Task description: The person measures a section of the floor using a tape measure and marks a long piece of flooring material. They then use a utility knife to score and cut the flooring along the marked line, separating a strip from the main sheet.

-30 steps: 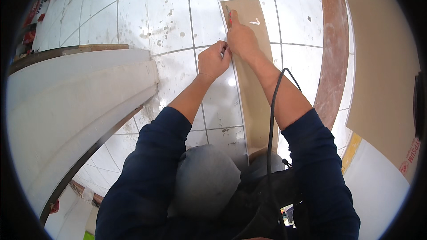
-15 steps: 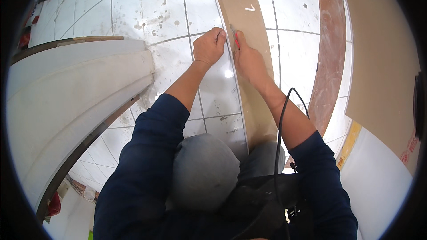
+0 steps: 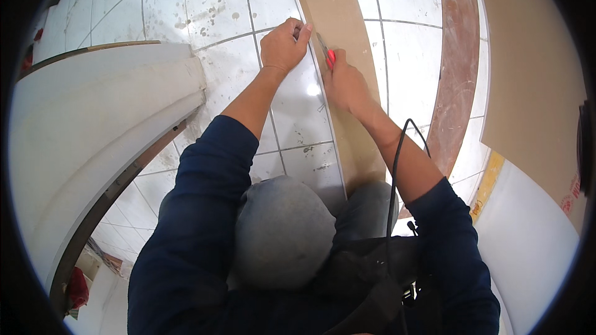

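1. On the white tiled floor (image 3: 205,0) lies a long narrow brown strip (image 3: 347,74), running straight away from my knees; I take it as my landmark.
2. At its left edge, about halfway along, my left hand (image 3: 282,43) is curled, fingertips pressing the edge down. It holds nothing loose that I can see.
3. Just on the near side of that, over the strip itself, my right hand (image 3: 344,84) is closed round a red-handled cutter (image 3: 326,54), tip pointing away from me and close to the left edge.
4. To the right of the strip runs a curved reddish board (image 3: 456,68), and farther right a wide tan panel (image 3: 528,68). Well to its left sits a large white curved form (image 3: 93,130).
5. A black cable (image 3: 397,167) loops over my right forearm, near the strip's close end.
6. To do this well, I judge I should keep the left fingers clear of the blade's line, hold the strip flat and steady, and draw the cutter in a light, even pass along the edge instead of forcing it.
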Available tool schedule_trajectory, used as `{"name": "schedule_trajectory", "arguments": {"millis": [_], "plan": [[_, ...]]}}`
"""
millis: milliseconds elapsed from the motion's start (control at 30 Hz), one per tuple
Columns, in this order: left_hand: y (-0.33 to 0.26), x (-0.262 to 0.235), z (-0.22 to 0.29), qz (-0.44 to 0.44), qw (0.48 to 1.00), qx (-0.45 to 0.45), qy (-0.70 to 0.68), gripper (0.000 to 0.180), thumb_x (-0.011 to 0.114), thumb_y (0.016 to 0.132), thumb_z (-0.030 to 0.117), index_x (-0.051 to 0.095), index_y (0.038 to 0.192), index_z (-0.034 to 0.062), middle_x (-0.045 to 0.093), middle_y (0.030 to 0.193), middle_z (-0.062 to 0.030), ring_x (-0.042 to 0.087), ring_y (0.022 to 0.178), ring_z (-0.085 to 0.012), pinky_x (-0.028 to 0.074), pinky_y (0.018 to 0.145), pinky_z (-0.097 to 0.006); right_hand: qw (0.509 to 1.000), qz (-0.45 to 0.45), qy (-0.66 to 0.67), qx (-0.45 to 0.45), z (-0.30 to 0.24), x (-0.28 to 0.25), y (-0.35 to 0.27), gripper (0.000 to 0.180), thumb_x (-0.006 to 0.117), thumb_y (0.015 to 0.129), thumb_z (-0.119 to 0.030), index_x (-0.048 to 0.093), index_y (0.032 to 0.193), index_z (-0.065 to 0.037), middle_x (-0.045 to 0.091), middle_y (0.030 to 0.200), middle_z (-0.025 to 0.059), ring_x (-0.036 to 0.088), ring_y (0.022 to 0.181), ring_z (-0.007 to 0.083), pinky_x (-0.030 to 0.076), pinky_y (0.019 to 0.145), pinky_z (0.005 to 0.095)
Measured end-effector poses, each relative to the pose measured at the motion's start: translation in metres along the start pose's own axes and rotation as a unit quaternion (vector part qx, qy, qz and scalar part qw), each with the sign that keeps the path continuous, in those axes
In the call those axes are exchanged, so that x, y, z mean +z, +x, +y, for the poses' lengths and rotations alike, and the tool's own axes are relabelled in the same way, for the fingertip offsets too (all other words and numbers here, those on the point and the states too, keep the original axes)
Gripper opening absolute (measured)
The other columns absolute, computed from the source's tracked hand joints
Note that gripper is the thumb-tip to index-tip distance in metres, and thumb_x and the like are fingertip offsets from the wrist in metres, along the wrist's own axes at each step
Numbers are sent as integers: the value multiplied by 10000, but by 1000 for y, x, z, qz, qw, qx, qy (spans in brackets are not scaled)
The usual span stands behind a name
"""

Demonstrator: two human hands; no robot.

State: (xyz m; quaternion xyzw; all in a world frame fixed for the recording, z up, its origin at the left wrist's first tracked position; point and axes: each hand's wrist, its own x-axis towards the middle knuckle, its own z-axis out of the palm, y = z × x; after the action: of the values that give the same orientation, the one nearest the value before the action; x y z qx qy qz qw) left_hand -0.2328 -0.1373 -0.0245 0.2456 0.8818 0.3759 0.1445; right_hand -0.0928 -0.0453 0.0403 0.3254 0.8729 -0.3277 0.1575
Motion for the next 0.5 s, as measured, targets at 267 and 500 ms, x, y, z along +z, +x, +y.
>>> {"name": "schedule_trajectory", "arguments": {"millis": [267,500], "plan": [[2,0,0,-3,1000,-7,23,284,679,912,394,703,936,111,733,791,-37,695,717,-226,534,676,-351,999,23,-35,27,-10,3,0,270,480,972,-152,487,1188,11,700,861,279,697,822,462,533,748,555],[1,-1,1,9,1000,-12,6,267,684,882,391,681,885,124,707,717,-12,692,685,-220,538,658,-359,998,51,-19,30,-12,12,-11,256,473,1004,-205,492,1178,-18,695,826,262,692,793,455,527,730,561]]}}
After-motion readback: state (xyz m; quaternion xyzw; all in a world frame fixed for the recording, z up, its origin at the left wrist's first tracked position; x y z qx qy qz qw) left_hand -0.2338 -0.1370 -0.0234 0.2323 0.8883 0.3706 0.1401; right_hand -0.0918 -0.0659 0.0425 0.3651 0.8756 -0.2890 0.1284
